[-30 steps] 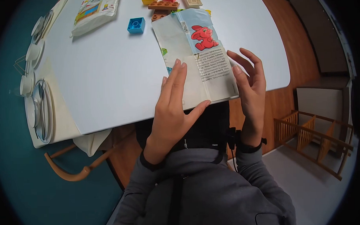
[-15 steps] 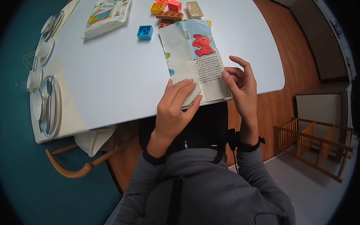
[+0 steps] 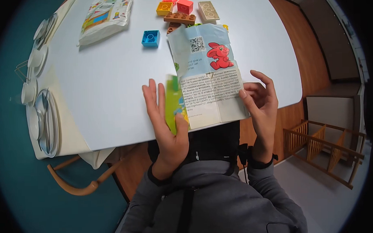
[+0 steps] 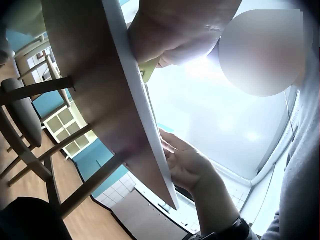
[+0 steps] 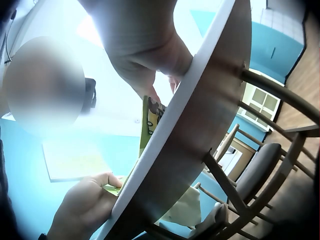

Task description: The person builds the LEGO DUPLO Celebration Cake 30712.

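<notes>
An unfolded paper leaflet (image 3: 210, 91) lies at the table's near edge in the head view, showing a red rabbit, a QR code and small text. Its green printed part (image 3: 172, 104) is raised along the left side. My left hand (image 3: 166, 125) has its thumb over that green part, its other fingers stretched out beyond the left edge. My right hand (image 3: 261, 109) pinches the leaflet's lower right edge, its fingertips partly hidden. Green paper (image 5: 112, 189) shows at the left hand's thumb in the right wrist view.
Beyond the leaflet are a blue brick (image 3: 151, 39), yellow and red bricks, brown pieces (image 3: 179, 18) and a beige brick (image 3: 208, 11). A white printed bag (image 3: 105, 20) lies at the back left. Plates (image 3: 49, 121) and cups stand along the left edge.
My left hand has moved left off the page, and the left part of the leaflet has opened out, uncovering the QR code and more text. My right hand stays at the right edge.
</notes>
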The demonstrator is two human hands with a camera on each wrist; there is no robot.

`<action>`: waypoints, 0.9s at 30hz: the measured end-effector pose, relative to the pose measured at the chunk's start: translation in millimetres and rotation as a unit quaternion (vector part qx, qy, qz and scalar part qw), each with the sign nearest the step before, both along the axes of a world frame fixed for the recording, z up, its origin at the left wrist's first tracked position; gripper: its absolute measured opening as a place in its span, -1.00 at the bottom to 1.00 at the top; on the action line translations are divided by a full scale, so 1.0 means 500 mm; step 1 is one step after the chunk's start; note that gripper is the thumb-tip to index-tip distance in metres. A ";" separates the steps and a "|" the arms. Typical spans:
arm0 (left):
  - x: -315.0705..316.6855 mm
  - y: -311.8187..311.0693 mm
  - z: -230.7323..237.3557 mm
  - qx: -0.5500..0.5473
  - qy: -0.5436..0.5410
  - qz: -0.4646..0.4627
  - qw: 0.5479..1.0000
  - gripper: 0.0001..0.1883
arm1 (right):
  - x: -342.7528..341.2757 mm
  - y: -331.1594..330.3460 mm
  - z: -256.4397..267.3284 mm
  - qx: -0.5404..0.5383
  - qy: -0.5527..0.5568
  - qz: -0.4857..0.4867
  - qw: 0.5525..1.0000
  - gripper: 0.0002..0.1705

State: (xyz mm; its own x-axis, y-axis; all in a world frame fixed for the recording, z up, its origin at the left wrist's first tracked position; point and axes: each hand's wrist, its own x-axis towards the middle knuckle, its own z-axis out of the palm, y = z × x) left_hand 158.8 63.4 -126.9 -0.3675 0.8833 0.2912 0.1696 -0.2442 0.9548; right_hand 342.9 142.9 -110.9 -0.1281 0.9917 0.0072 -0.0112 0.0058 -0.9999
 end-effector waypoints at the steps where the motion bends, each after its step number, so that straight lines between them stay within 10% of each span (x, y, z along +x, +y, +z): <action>1: -0.001 -0.001 -0.001 0.017 0.000 0.007 1.000 -0.11 | -0.002 -0.001 -0.002 0.019 -0.017 0.001 1.000 -0.45; 8: -0.012 -0.033 0.009 -0.001 0.061 0.030 0.998 -0.13 | 0.015 -0.004 0.003 0.044 -0.032 -0.039 0.998 -0.53; 13: -0.024 -0.060 0.028 -0.065 0.389 0.087 0.915 -0.12 | 0.026 0.005 0.021 0.092 -0.079 -0.113 0.986 -0.55; 20: -0.036 -0.057 0.025 -0.056 0.299 0.019 0.952 -0.25 | 0.077 0.035 0.022 0.072 0.050 -0.231 0.969 -0.53; 22: -0.025 -0.050 0.034 -0.063 0.506 -0.031 0.860 -0.38 | 0.105 0.043 0.004 0.082 0.054 -0.205 0.974 -0.52; 27: -0.011 -0.044 0.028 -0.136 0.514 -0.084 0.843 -0.47 | 0.117 0.039 0.001 0.075 0.032 -0.239 0.968 -0.51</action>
State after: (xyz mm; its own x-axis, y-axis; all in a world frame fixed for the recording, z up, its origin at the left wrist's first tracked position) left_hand 153.4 41.7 -112.7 0.0935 0.9831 0.1575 0.9263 -0.1439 0.3483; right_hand 401.3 162.6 -110.4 0.3498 0.9251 0.1475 -0.0329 0.1695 -0.9850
